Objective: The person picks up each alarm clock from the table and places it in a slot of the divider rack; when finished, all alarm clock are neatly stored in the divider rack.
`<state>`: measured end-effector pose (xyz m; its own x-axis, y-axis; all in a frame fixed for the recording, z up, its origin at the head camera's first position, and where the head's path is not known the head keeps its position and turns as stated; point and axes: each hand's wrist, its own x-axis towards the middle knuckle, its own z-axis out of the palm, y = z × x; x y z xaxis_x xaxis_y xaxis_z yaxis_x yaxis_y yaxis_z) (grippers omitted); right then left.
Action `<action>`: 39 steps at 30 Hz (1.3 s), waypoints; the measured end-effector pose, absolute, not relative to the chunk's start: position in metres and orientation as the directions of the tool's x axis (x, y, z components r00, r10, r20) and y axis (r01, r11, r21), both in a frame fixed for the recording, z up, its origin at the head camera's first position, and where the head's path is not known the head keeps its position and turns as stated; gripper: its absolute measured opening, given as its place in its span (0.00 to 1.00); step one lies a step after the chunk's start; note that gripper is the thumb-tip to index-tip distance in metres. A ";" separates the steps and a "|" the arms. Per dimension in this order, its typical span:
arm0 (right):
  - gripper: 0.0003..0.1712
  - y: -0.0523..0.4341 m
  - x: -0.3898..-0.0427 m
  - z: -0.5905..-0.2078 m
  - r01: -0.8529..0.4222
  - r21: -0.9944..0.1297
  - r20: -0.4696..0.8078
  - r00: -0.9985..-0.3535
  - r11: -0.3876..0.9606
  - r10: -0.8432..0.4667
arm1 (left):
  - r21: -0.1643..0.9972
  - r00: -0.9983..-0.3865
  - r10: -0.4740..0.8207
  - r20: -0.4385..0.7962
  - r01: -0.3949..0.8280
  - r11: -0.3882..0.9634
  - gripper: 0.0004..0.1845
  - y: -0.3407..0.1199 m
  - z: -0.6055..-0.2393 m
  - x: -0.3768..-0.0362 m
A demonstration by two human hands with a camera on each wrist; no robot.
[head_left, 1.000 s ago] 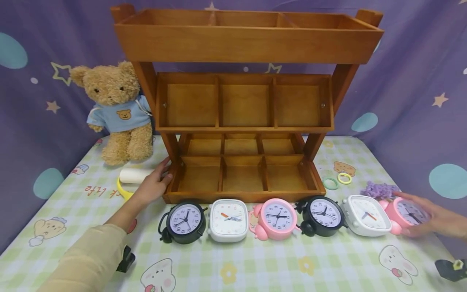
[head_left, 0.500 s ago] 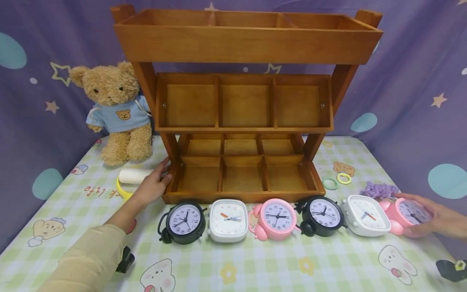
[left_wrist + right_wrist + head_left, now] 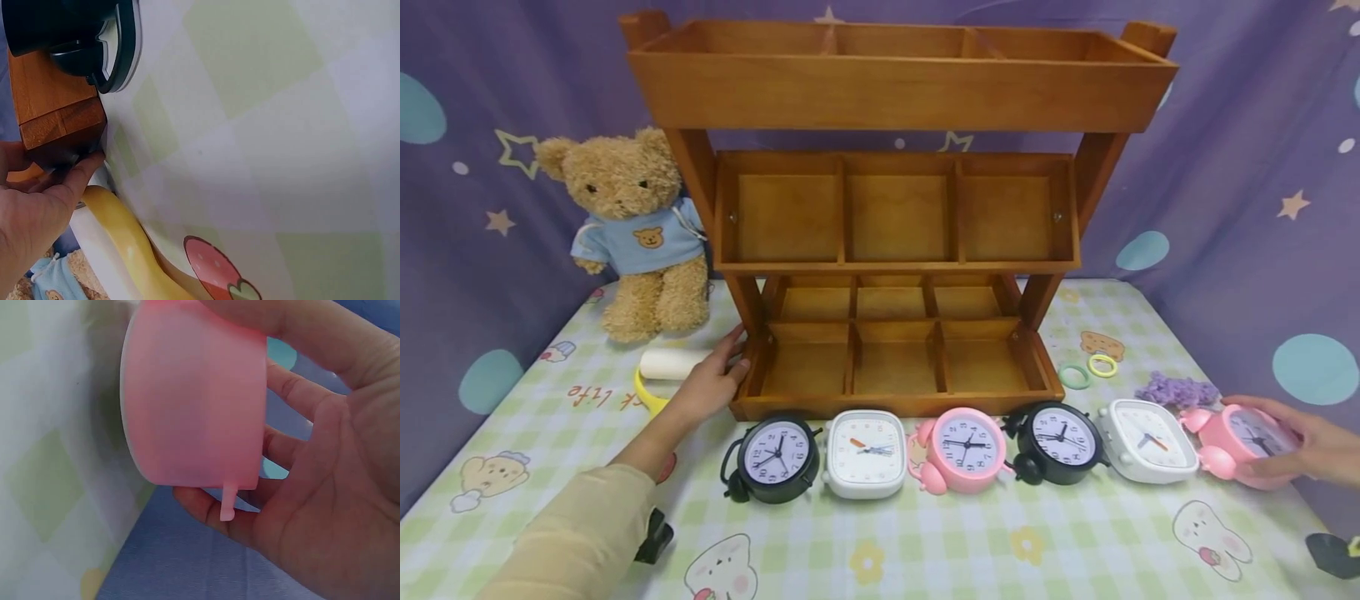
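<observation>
Fingers of the right hand (image 3: 1296, 446) are curling round the pink alarm clock (image 3: 1243, 437) at the far right of the frame, the last of six clocks lined up along the front of the wooden rack (image 3: 895, 208). Seen from the right wrist, the pink alarm clock (image 3: 194, 406) is sitting in the palm, thumb over its top and fingers (image 3: 212, 509) under its rim, with a small peg sticking out of the casing toward them. It is looking like light, hard plastic with a smooth shell, so it is probably slippery, and the face and the little feet are likely the fragile parts; the round body is the sensible place to grip, as the hand is doing.

At lower left of the head view, the left hand (image 3: 707, 383) is lying against the rack's bottom corner, fingers straight and close together, bracing rather than gripping. The left wrist view is showing the thumb (image 3: 78, 178) pressing on that corner, and just beneath the hand a yellow-handled lint roller (image 3: 125, 250), plus the edge of the black clock (image 3: 81, 34), all on the checked tablecloth (image 3: 269, 156).

Only the head view is showing the clock's dial; only the right wrist view is showing its back and peg.
</observation>
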<state>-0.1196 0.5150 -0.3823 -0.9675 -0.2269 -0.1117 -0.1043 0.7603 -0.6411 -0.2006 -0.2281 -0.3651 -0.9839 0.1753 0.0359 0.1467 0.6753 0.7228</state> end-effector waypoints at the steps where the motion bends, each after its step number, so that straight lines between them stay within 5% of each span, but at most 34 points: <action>1: 0.56 0.514 -0.120 -0.382 -0.108 -0.663 -0.104 -0.967 0.741 -0.234 | 0.721 -0.984 0.176 0.037 0.148 0.677 0.33 -0.229 -0.365 -0.201; 10: 0.56 0.514 -0.125 -0.380 -0.350 -0.704 0.157 -0.925 0.618 -0.345 | 0.721 -0.984 0.176 0.027 0.141 0.678 0.33 -0.229 -0.364 -0.200; 39: 0.45 0.457 -0.132 -0.311 -0.037 -0.547 -0.075 -0.993 0.836 -0.092 | 0.730 -0.983 0.182 0.003 0.127 0.671 0.33 -0.228 -0.363 -0.200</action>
